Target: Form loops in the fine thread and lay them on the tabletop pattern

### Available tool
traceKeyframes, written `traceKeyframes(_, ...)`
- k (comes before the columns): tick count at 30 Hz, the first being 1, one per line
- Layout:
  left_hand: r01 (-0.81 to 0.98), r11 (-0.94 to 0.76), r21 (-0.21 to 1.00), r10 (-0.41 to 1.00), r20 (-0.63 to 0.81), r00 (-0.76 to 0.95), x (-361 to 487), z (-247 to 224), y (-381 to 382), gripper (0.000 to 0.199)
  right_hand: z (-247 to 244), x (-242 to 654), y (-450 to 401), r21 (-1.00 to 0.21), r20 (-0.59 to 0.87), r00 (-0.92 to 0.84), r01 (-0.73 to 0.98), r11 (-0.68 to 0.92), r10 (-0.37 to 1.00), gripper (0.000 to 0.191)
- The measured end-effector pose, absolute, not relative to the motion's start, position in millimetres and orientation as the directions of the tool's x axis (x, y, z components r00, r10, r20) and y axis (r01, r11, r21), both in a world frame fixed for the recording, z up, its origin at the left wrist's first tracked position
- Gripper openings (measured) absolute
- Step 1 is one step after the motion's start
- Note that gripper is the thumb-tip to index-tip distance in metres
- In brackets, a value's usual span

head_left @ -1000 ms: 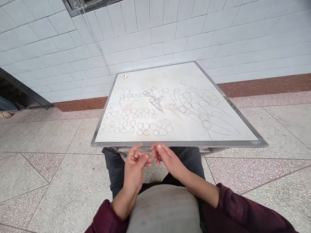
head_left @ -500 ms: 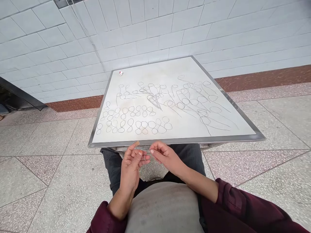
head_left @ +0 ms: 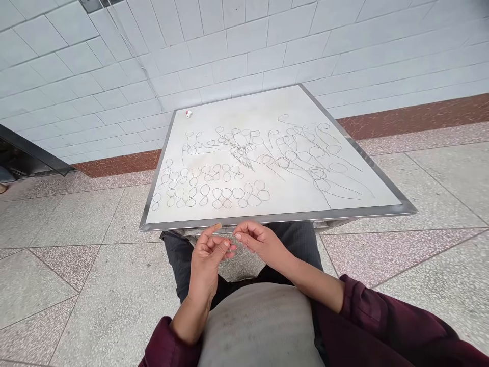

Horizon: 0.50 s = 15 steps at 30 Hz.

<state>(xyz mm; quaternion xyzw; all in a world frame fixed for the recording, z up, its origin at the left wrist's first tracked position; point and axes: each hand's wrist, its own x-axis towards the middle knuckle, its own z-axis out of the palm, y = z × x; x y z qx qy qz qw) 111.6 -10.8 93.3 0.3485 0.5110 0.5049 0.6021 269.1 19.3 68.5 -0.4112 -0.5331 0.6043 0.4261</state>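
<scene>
My left hand is closed in a pinch on a thin wire, its index finger lifted and wearing a tan covering on the tip. Close beside it, my right hand pinches the same fine wire between thumb and index finger. Both hands are just in front of the near edge of a white tabletop, above my lap. Figure-eight wire loops lie in rows at the near left of the top. Single loops with long tails are strewn across its middle and right.
A grey metal rim borders the tabletop. At its far left corner sits a small white-and-red object. Behind stands a white tiled wall with a cable running down it.
The left thumb has moved slightly right and the fingertips of both hands have shifted a little around the wire. The view has tilted slightly. The loops on the table lie as before.
</scene>
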Motion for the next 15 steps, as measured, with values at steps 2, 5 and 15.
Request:
traceKeyframes(2,-0.228,0.231,0.946,0.969,-0.245,-0.035,111,92,-12,0.044,69,269,19,-0.998,-0.024,-0.298,-0.054,-0.042,0.954,0.019)
traceKeyframes(5,-0.247,0.222,0.943,0.966,-0.246,-0.072,111,90,-11,0.043,71,270,18,-0.995,-0.015,-0.320,-0.087,-0.045,0.947,0.028)
traceKeyframes(15,-0.326,0.129,0.937,0.954,-0.207,-0.218,109,85,-12,0.043,65,260,10,-0.998,-0.052,-0.301,-0.029,-0.063,0.952,0.016)
